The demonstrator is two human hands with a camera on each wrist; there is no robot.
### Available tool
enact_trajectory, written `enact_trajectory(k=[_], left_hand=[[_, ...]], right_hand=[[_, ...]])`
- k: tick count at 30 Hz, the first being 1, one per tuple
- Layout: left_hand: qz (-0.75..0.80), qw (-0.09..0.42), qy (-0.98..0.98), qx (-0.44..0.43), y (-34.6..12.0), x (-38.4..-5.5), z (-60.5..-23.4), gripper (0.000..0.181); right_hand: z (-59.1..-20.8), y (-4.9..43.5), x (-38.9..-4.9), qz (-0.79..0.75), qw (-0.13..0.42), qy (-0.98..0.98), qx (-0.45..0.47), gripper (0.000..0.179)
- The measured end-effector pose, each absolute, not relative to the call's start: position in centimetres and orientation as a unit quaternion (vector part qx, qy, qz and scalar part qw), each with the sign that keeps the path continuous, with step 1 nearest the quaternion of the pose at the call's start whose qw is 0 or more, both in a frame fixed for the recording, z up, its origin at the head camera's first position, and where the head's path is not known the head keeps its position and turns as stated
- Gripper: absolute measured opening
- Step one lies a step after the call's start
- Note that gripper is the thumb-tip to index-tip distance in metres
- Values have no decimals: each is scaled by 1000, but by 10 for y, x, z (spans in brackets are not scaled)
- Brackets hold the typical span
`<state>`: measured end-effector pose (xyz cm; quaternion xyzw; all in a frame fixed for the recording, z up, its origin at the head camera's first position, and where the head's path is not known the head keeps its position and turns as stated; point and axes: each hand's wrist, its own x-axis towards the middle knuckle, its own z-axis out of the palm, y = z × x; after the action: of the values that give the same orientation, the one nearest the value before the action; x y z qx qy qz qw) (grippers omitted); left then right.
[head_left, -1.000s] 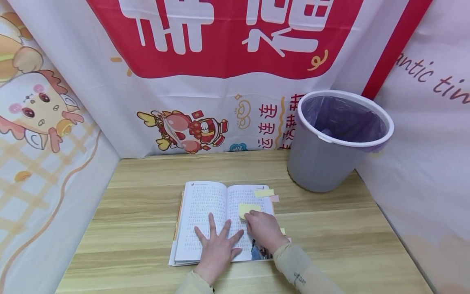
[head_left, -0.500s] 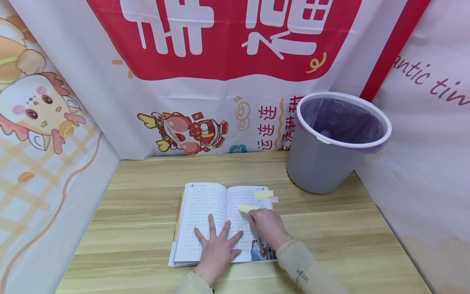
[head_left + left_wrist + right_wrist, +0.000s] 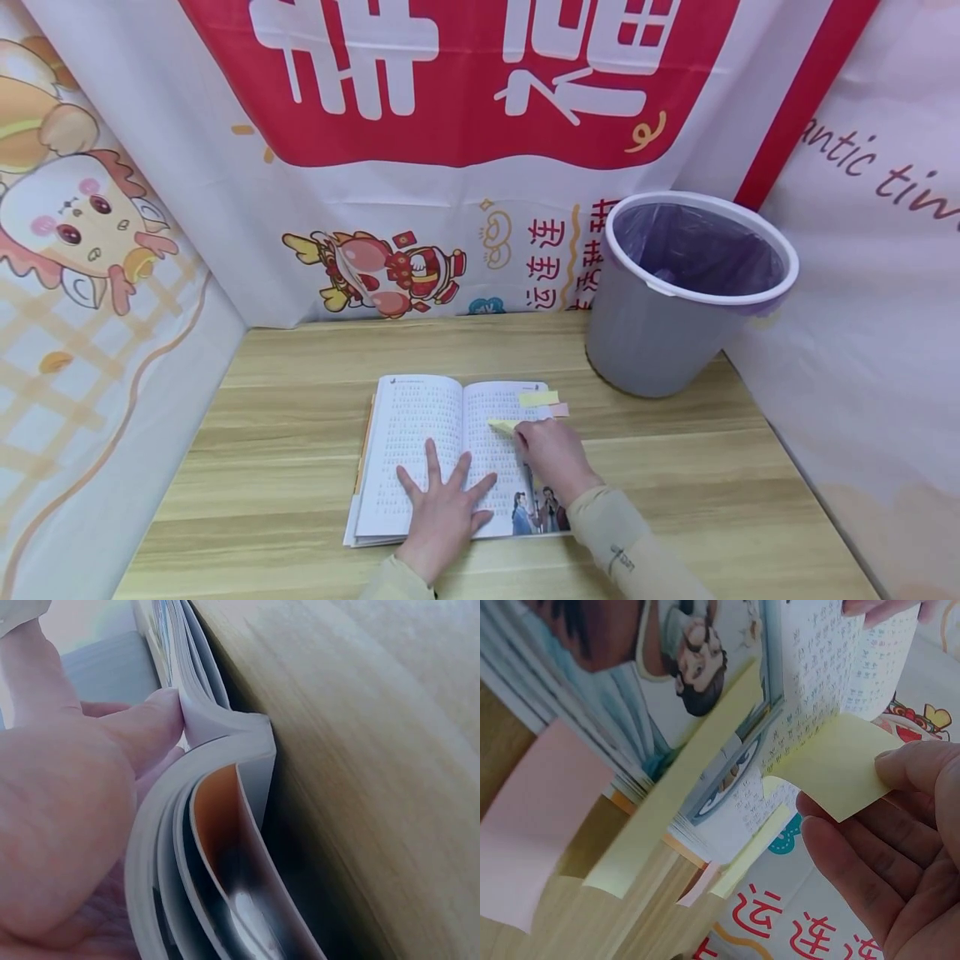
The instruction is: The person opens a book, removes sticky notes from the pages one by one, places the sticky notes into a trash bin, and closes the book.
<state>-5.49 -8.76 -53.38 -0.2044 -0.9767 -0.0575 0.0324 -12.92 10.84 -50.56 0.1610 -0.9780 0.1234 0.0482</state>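
The right hand (image 3: 557,457) pinches a smooth yellow sticky note (image 3: 840,763) between thumb and fingers, over the open book's (image 3: 422,410) right page (the thin paper bends a little). Across the book's lower middle rests the left hand (image 3: 442,510), fingers straight and splayed. Paper tabs (image 3: 538,399) jut from the book's right edge; wood-grained table (image 3: 292,467) lies beneath.

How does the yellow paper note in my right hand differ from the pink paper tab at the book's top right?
The yellow paper note is broad; the pink paper tab is a narrow strip. The right hand pinches and bends the note; the tab, unheld, sticks out past the open book. Both look unprinted.
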Motion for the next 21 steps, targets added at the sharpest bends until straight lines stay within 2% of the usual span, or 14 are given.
enact_trajectory(k=[7, 14, 21], left_hand=[[-60, 38, -976, -207, -88, -55, -533, 48], [-56, 25, -977, -204, -87, -54, -532, 48], [-53, 18, -978, -202, -87, -55, -534, 50]], right_hand=[[-503, 113, -132, 124, 88, -973, 172, 10], [-501, 116, -134, 138, 71, -975, 158, 10], [-497, 119, -137, 151, 87, -973, 154, 11]])
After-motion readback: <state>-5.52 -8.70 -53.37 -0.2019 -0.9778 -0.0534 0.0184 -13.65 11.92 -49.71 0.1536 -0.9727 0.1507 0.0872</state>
